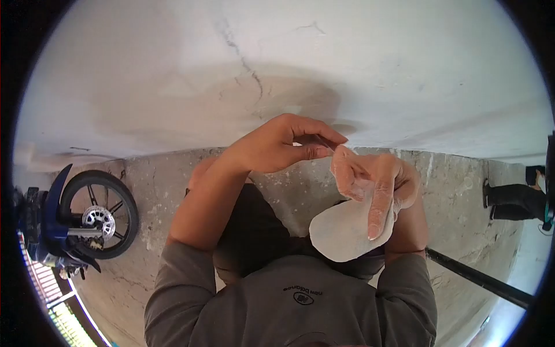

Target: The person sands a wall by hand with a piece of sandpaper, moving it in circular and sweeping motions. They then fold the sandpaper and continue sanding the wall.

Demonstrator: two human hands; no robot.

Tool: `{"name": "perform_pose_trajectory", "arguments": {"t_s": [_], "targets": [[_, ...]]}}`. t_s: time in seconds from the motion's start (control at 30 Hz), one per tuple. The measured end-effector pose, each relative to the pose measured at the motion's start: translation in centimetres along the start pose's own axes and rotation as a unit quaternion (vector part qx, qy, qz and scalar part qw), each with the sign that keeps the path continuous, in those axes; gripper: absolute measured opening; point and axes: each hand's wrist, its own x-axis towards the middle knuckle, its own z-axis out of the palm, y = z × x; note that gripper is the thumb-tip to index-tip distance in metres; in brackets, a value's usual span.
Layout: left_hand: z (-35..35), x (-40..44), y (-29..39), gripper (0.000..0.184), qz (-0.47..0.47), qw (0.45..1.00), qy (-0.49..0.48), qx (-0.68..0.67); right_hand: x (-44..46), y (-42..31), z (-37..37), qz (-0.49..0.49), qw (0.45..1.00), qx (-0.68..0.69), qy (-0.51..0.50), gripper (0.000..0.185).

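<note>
My right hand (378,182), coated in white powder, grips a pale, flat piece with a rounded edge (341,234). One finger lies stretched along it, and I cannot tell its kind. Close beside the right fingertips, my left hand (283,144) is closed in a pinch, thumb against the fingers. Something thin and pale seems to sit in that pinch, too small to make out. Both hands are in front of a whitish wall (404,69), which has a dark jagged crack (245,63) and the shadow of my upper body.
A motorbike's front wheel (99,214) with a brake disc stands at the left on the stained concrete floor (156,248). A black pole (480,277) slants at the lower right. Another person in dark trousers (514,202) is at the far right.
</note>
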Motion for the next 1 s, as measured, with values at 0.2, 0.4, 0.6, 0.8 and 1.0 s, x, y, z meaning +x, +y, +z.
{"name": "perform_pose_trajectory", "arguments": {"t_s": [0.2,0.4,0.6,0.8,1.0], "targets": [[-0.4,-0.6,0.1,0.043,-0.019,0.977,-0.116,-0.177,0.0,-0.6,0.2,0.032,0.998,-0.036,-0.045,0.029],[0.4,-0.2,-0.2,0.057,0.066,0.984,-0.079,-0.145,0.3,0.1,0.9,0.034,0.996,-0.075,-0.027,0.032],[0.8,-0.5,-0.1,0.047,0.119,0.987,-0.087,-0.058,0.5,0.6,1.3,0.073,0.997,-0.025,-0.029,0.033],[1.4,-1.1,0.4,0.032,0.132,0.990,-0.046,0.024,0.7,1.0,1.0,0.085,0.996,-0.023,-0.032,0.029],[1.8,-1.6,0.6,0.023,0.124,0.990,-0.035,0.049,0.8,1.5,1.5,0.099,0.994,-0.006,-0.037,0.028]]}}
